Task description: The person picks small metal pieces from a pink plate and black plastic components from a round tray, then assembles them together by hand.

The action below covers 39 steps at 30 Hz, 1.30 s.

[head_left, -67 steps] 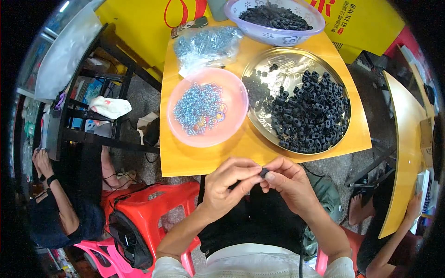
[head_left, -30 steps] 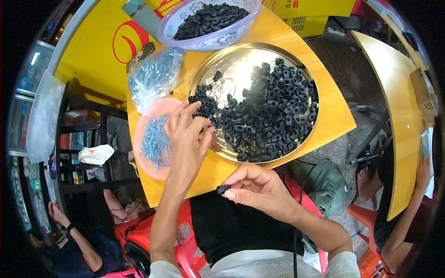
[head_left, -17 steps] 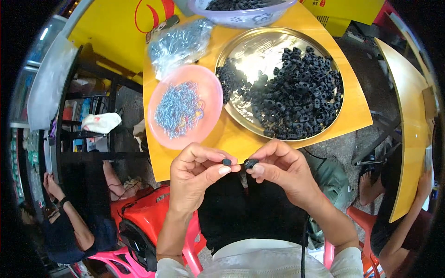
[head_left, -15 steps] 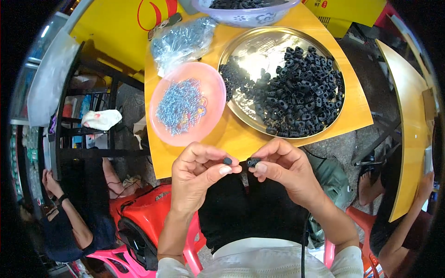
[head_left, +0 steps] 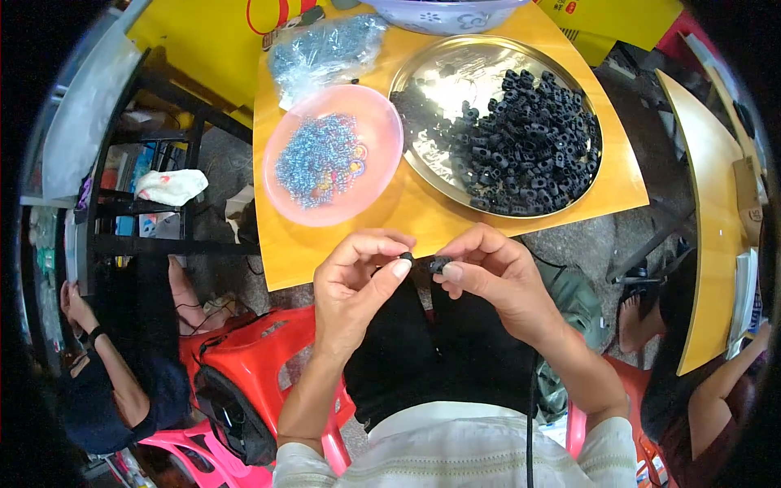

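Both hands meet just below the near edge of the yellow counter (head_left: 423,220), over the person's dark lap. The left hand (head_left: 354,285) has its thumb and forefinger pinched together on a tiny dark piece (head_left: 406,256); it is too small to say what it is. The right hand (head_left: 496,272) grips a small black plastic part (head_left: 439,264) between thumb and fingertips, the remaining fingers curled loosely. The two pieces sit just beside each other, and whether they touch cannot be told. On the counter, directly beyond the hands, stands a pink plastic bowl (head_left: 378,175) holding a heap of small bluish metal rings (head_left: 319,159). To the bowl's right lies a round metal tray (head_left: 443,73) piled with black plastic parts (head_left: 529,142) like the one in the right hand. Beyond the bowl rests a clear bag of more metal rings (head_left: 325,50), and at the counter's far edge the rim of a pale bowl (head_left: 443,15) shows. Below the counter's left corner stands a red plastic stool (head_left: 260,358).
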Motion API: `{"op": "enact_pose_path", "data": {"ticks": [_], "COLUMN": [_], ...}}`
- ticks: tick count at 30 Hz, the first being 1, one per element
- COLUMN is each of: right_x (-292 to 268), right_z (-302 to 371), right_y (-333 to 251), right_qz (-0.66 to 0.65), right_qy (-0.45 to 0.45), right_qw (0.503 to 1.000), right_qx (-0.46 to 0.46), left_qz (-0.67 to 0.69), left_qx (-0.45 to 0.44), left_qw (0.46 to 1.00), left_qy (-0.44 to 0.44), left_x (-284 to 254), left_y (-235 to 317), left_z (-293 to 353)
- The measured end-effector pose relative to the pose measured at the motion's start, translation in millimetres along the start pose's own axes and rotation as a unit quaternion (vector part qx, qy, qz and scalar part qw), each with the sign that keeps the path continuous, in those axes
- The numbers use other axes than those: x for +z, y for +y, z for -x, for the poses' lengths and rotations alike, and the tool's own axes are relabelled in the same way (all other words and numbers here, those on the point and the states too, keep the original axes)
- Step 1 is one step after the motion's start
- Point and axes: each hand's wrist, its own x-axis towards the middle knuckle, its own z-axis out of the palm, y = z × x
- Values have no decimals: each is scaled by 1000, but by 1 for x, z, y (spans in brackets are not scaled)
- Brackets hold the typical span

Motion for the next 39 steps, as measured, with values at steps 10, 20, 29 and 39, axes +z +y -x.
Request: {"op": "enact_pose_path", "data": {"ticks": [10,20,29,39], "right_x": [-11,-16,-15,-15], "right_z": [-5,-10,-10,-8], "right_y": [2,9,12,8], "right_qz": [5,5,22,161], "right_qy": [1,-9,-34,-31], "right_qw": [1000,1000,998,986], "right_qx": [20,-6,-41,-43], "left_qz": [139,87,99,30], "left_qx": [-133,-104,-106,-84], "left_qw": [981,991,989,996], "left_qy": [24,10,14,-28], "left_x": [-5,-1,2,-6], "left_y": [-7,-10,-12,-13], "left_z": [-4,-3,-1,-1]}}
